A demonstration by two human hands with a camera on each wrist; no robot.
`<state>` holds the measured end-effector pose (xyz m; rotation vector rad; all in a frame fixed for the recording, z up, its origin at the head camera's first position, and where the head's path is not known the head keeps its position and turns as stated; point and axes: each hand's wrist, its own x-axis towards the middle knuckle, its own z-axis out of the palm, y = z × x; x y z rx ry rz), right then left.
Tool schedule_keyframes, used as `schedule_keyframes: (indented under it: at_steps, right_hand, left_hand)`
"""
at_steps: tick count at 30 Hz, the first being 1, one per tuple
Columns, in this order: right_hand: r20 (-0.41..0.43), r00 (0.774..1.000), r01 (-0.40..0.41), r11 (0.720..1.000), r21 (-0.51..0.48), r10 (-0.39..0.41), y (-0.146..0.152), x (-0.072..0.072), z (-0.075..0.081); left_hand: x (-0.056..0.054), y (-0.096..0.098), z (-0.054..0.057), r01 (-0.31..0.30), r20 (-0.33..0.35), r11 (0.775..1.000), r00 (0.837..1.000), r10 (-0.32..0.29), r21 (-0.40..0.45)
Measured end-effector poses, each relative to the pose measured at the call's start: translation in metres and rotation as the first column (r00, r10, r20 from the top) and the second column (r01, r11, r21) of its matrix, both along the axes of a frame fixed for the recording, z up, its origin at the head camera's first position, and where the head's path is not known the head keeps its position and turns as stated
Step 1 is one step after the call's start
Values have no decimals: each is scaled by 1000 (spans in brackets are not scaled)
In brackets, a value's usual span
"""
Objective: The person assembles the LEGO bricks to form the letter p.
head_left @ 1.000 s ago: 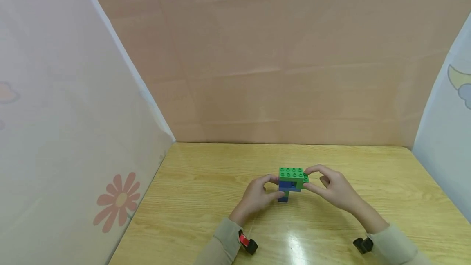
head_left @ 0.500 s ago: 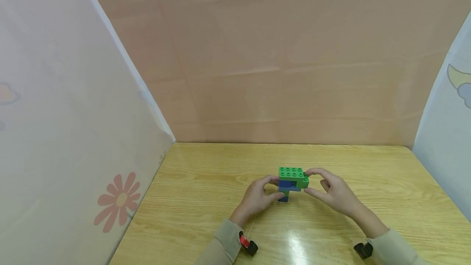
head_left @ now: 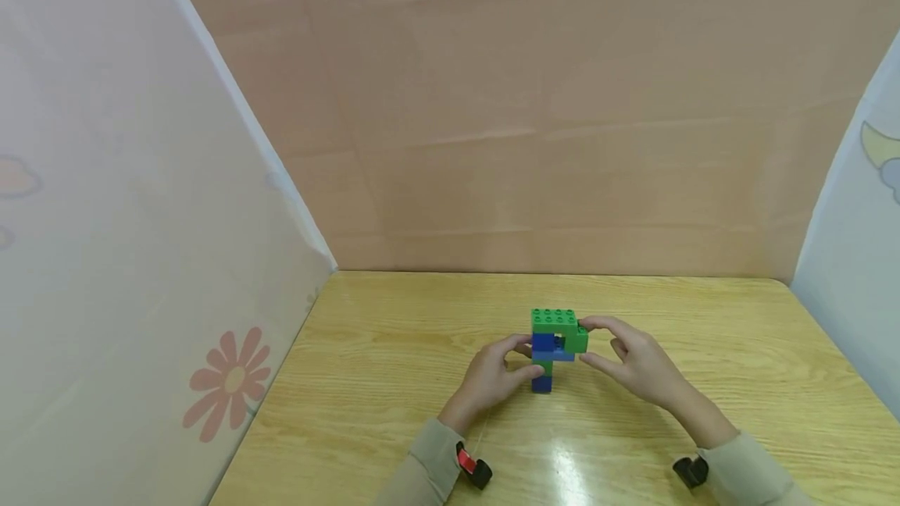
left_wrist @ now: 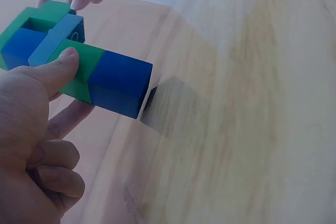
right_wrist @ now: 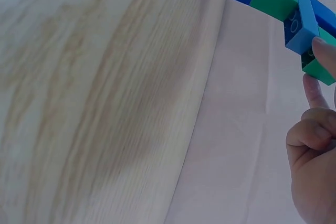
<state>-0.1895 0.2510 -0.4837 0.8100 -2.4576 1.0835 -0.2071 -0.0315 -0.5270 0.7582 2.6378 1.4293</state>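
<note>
A small build of toy bricks stands upright between both hands in the head view. On top lies a wide green brick (head_left: 553,320) with studs; below come a dark blue brick (head_left: 543,342), a lighter blue brick (right_wrist: 303,29), a green one (left_wrist: 86,59) and a dark blue foot (left_wrist: 119,83). My left hand (head_left: 485,373) pinches the lower column, thumb on the green brick's face and fingers behind. At the right end, a green side brick (head_left: 576,341) sits between the thumb and index finger of my right hand (head_left: 643,365).
The wooden table (head_left: 394,334) runs back to a tan sheet (head_left: 562,178). A pale sheet with a flower print (head_left: 232,379) borders the left, another pale sheet (head_left: 851,256) the right. Black wrist devices hang at both cuffs.
The build has tilted so its front faces show more, with the top higher in view. My right thumb has slid from the side brick's front to its lower edge. The left hand keeps its grip.
</note>
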Motion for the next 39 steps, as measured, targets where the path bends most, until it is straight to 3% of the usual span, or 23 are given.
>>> schedule_keyframes:
  at_steps: [12,21,34,39]
  right_hand:
    - [41,999,32,998,54,-34,-2,-10,-2]
    - [89,996,-3,999,40,0,-6,-15,-5]
    - [228,974,-34,997,73,17,-8,-26,-14]
    - [287,958,-31,995,90,4,-8,-31,-18]
  left_hand:
    - [3,-4,1,-21,57,999,998,19,32]
    - [4,-4,2,-29,117,998,993,21,65]
    - [6,-4,-3,-43,126,998,991,37,49]
    - [5,-5,-4,-47,82,999,996,47,-1]
